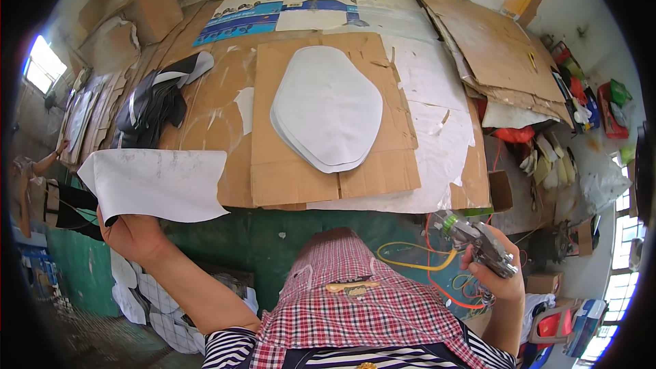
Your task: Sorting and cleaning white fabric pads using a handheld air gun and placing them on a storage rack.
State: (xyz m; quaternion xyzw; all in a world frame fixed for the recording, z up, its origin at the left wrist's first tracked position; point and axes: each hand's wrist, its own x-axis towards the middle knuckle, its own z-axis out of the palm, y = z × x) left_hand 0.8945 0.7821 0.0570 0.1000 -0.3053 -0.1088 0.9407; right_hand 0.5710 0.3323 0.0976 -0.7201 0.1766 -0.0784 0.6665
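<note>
My left hand [134, 238] grips the lower left edge of a pale grey-white sheet piece [164, 181], which hangs over the table's front left edge. Dark smudges run along its upper side. My right hand [503, 275], off the front right corner, is closed around a metal spray gun [484, 242] with a green part at its front end, pointing up and left. Between the hands, farther in, a small stack of white rounded, many-sided pieces [328, 106] lies on a square of brown cardboard [273, 184]. The lower piece shows along the stack's left edge.
Black and grey pieces [152, 109] lie heaped at the table's left. Stacked cardboard sheets [495, 48] fill the far right. A yellow hose [410, 264] and an orange hose [437, 287] loop beside the spray gun. Another person's arm [48, 159] shows at far left.
</note>
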